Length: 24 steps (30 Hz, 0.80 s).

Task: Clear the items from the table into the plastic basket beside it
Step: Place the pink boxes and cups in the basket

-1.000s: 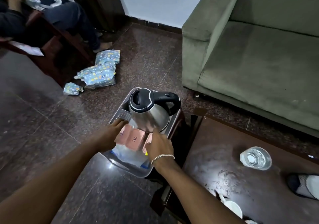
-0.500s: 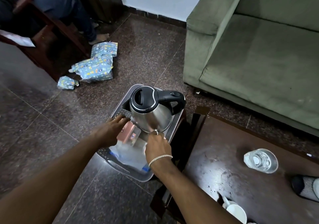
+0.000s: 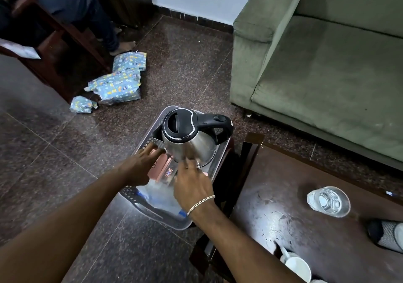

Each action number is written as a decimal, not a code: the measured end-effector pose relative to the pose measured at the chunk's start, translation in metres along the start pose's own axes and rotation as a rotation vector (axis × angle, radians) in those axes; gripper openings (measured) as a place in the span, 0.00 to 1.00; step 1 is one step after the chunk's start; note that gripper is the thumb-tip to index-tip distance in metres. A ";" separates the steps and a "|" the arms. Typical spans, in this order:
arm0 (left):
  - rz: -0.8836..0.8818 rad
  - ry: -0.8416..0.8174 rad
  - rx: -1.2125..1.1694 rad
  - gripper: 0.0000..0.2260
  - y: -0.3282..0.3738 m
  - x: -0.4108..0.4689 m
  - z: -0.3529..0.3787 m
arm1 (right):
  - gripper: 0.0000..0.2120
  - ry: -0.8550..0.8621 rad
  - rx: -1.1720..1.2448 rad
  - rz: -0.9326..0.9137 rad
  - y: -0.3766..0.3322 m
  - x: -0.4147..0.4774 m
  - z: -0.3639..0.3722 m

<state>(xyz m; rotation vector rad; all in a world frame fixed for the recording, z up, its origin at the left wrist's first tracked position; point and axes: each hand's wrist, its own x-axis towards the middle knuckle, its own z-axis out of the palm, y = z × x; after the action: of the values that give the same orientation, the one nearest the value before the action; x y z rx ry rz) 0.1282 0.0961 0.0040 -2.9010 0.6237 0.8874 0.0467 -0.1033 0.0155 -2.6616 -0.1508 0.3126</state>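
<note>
A: We're right over the basket [image 3: 139, 204] on the floor. The kettle [image 3: 189, 143] stands upright in its far end, black handle pointing right.

B: And look at the pink boxes [image 3: 163, 170]! A second ago we saw them spread in a row across the basket's middle, a hand gripping each end. Now they're bunched together in that same middle, tucked against the kettle's base.

A: The left hand [image 3: 139, 167] has let go, we'd say. Its fingers are stretched out straight over the left side of the boxes, tips up by the kettle's spout side.

B: The right hand [image 3: 193, 184], bracelet [image 3: 200, 202] on the wrist, has loosened too. Its fingers [image 3: 186, 166] reach forward to the kettle's lower wall and hold nothing. They're blurred, so we can't call whether they touch the steel.

A: In the basket's near end we've got the clear plastic bag [image 3: 160, 198], lying just as it did before.

B: Right of the basket stands the dark desk [image 3: 283, 195]. The glass [image 3: 328, 202] sits on it, well away from the basket. A white cup [image 3: 297, 267] sits nearer us, also off to the basket's right.

A: Beyond the basket, to the left, the patterned packets [image 3: 117, 84] lie on the floor, unmoved.
</note>
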 end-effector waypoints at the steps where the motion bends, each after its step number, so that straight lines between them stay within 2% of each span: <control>1: 0.002 0.003 -0.009 0.45 -0.001 0.000 0.001 | 0.21 -0.006 0.001 -0.089 -0.003 0.000 0.001; 4: 0.019 0.014 -0.029 0.45 -0.003 0.000 0.003 | 0.29 -0.093 0.055 -0.248 -0.007 -0.001 0.004; 7: 0.036 0.018 -0.023 0.44 -0.005 0.000 0.004 | 0.34 -0.197 0.075 -0.247 -0.006 0.002 0.004; 13: 0.016 0.007 -0.020 0.46 -0.009 -0.001 0.004 | 0.20 -0.187 0.031 -0.229 0.002 0.007 0.008; 19: 0.042 0.000 0.026 0.47 -0.006 -0.001 0.003 | 0.21 -0.083 0.001 -0.270 -0.010 0.010 0.016; 24: 0.043 0.002 0.024 0.47 -0.007 -0.001 0.002 | 0.15 -0.080 -0.129 -0.255 -0.020 0.021 0.016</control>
<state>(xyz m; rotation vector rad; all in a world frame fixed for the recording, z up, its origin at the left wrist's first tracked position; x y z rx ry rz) 0.1287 0.1029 0.0024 -2.8775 0.6938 0.8759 0.0621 -0.0751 0.0070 -2.7158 -0.5478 0.3360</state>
